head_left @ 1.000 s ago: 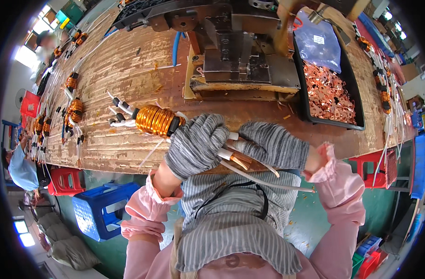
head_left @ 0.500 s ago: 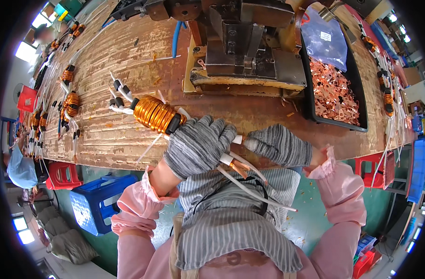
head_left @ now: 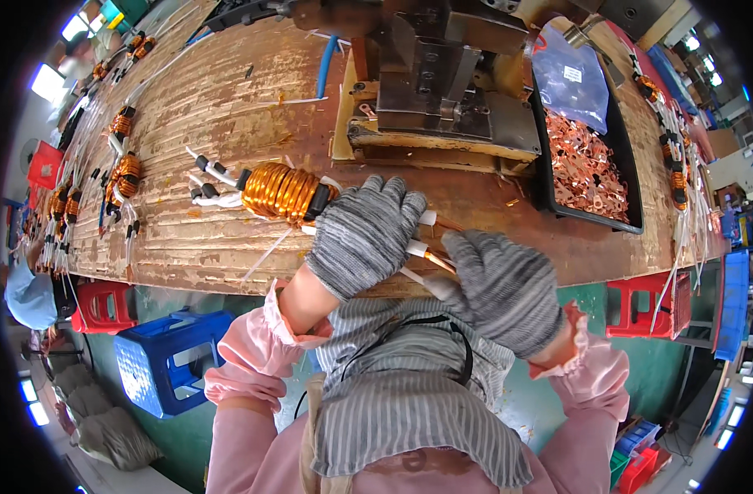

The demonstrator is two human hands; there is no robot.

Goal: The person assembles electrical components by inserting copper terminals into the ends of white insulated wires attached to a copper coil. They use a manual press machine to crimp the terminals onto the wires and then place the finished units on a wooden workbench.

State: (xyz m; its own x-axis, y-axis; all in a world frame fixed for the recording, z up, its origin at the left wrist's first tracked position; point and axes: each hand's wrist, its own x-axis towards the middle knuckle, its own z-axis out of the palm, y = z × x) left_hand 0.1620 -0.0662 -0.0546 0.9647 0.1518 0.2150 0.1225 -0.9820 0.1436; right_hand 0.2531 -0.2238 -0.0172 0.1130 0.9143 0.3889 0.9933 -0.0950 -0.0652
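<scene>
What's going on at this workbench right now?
A person in grey knit gloves is working on a copper-wound coil lying on a worn wooden bench. The left hand rests over the coil's near end and grips its white-sleeved leads, while the right hand takes the lead ends just beside it. Behind the hands stands a metal press, with a black tray of copper terminals to its right. More coils lie along the bench's left edge.

The gloved left hand [head_left: 364, 235] grips white-sleeved leads [head_left: 422, 247] of a copper coil [head_left: 282, 192] lying on the wooden bench [head_left: 212, 107]; the right hand [head_left: 504, 288] pinches one lead's end, near the tray of copper lugs [head_left: 586, 165] at right.
</scene>
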